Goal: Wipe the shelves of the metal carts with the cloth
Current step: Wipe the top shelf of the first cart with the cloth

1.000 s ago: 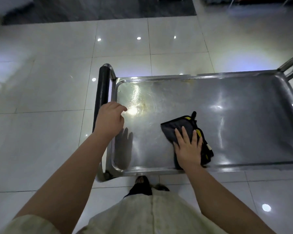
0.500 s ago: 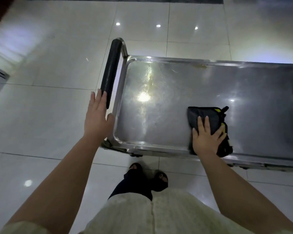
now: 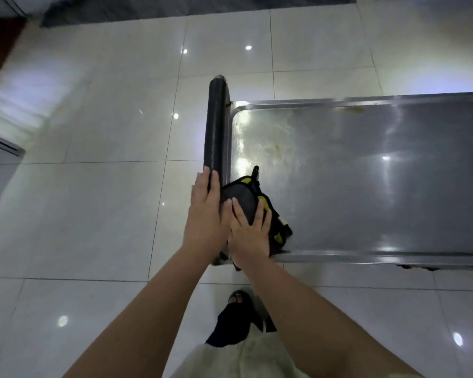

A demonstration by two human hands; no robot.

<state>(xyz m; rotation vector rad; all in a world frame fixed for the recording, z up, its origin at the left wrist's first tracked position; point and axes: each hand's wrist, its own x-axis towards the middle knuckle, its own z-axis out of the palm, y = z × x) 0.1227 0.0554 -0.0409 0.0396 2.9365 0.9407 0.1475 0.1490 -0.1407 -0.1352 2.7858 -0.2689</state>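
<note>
Head view: right hand [image 3: 250,236] presses cloth [image 3: 247,196] into shelf [image 3: 366,186] corner.

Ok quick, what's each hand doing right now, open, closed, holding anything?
Left hand: open, fingers straight, resting beside the black cart handle, gripping nothing.
Right hand: open, pressed flat on the dark cloth.

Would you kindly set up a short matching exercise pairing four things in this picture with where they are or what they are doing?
Things:
1. cloth
2. left hand
3. right hand
4. yellowish stain

Places or states:
A. on the shelf by its far rim
B. pressed flat on the cloth
C. at the near end of the black handle
D. in the shelf's near corner beside the handle

Pairs: 1-D, 2-C, 3-B, 4-A
</note>
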